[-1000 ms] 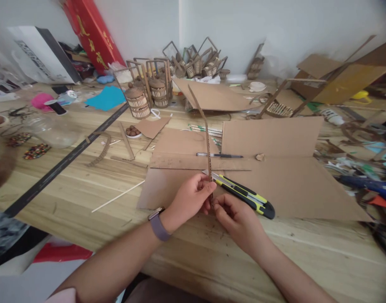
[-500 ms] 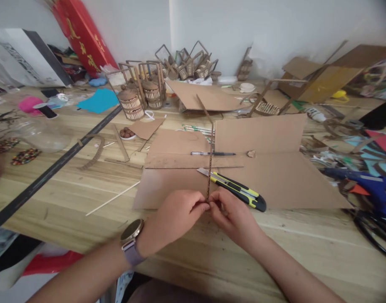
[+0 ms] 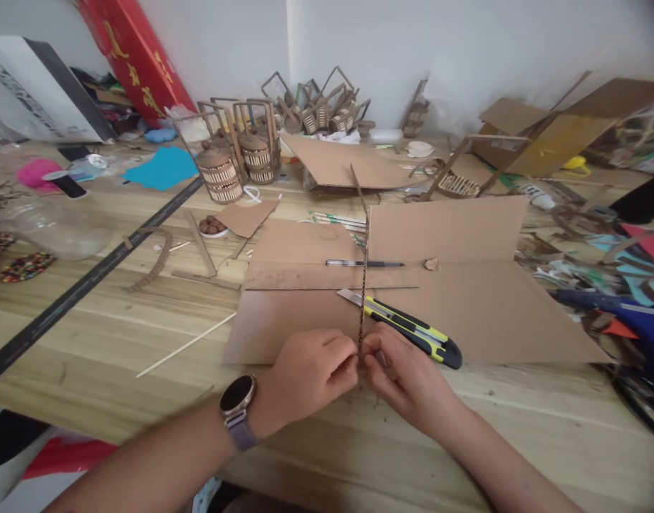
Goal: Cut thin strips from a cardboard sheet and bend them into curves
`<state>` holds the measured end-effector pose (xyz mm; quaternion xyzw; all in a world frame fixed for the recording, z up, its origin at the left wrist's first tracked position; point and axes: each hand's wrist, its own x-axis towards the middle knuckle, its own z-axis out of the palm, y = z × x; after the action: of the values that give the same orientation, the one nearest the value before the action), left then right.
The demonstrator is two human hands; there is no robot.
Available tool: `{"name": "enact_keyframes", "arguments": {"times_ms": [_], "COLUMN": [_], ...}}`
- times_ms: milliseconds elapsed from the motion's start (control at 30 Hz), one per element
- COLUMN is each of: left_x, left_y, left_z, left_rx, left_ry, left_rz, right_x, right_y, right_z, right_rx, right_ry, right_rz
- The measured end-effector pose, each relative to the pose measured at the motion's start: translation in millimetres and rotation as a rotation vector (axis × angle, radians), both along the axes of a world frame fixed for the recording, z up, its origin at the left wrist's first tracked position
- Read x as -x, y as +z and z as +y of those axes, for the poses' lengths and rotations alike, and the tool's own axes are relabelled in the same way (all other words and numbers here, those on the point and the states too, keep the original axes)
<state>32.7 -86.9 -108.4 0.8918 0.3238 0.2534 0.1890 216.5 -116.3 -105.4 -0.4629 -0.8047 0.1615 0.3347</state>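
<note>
Pale wooden desk (image 3: 199, 399) here, and 2 hands at work: left hand (image 3: 313, 367) and right hand (image 3: 409, 377), fingers pinching the near end of a thin cardboard strip (image 3: 364, 292), which rises over the cardboard sheet (image 3: 439, 306), beside the yellow-black cutter (image 3: 412, 331).

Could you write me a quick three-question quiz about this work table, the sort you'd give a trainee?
1. Multiple choice: what stands up from between the left hand and the right hand?
a) a blue glue gun
b) a thin brown cardboard strip
c) a thin pale wooden stick

2. True or false: the yellow-and-black utility knife has its metal blade out.

3. Fill in the colour: the round brown nut-like pieces sit in a small ____ dish.

Key: 1: b; 2: true; 3: white.
</note>
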Motion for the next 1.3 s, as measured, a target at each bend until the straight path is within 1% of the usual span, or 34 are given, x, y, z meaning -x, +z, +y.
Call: {"name": "enact_keyframes", "arguments": {"times_ms": [100, 167, 267, 333, 400, 500, 767, 933, 1033, 1167, 1300], "left_x": [3.0, 4.2, 4.6, 4.2, 3.7, 3.0, 1.9, 2.6, 3.7, 5.4, 4.6], "left_y": [0.6, 1.5, 3.2, 4.0, 4.1, 2.9, 0.0, 2.1, 3.5, 2.8, 0.9], "left_z": [1.9, 2.0, 1.3, 0.8, 0.4, -0.5, -1.7, -1.3, -2.0, -2.4, -1.6], "left_rx": [-0.001, 0.023, 0.041, 0.034, 0.025, 0.019, 0.046, 0.057, 0.09, 0.157, 0.154], "left_ry": [-0.042, -0.035, -0.042, -0.067, -0.078, -0.071, -0.069, -0.1, -0.117, -0.064, -0.036], "left_rz": [-0.098, -0.175, -0.284, -0.315, -0.321, -0.312, -0.309, -0.333, -0.361, -0.38, -0.334], "right_x": [-0.8, -1.4, -2.1, -2.0, -1.2, 1.2, 6.6, 4.8, 3.7, 4.2, 4.4], "right_y": [0.3, -0.8, -1.6, -0.3, 2.0, 5.6, 5.2, 4.5, 5.4, 6.7, 5.6], "right_z": [-1.6, -3.1, -5.0, -5.5, -5.6, -5.6, -5.9, -6.1, -7.6, -9.6, -8.6], "right_rx": [-0.078, -0.189, -0.355, -0.425, -0.459, -0.454, -0.362, -0.31, -0.335, -0.4, -0.439], "right_ry": [-0.009, -0.029, -0.073, -0.093, -0.077, -0.044, -0.1, -0.085, -0.066, -0.04, -0.061], "right_rz": [0.04, 0.039, -0.018, -0.034, -0.026, 0.016, 0.106, 0.154, 0.137, 0.088, 0.05]}}
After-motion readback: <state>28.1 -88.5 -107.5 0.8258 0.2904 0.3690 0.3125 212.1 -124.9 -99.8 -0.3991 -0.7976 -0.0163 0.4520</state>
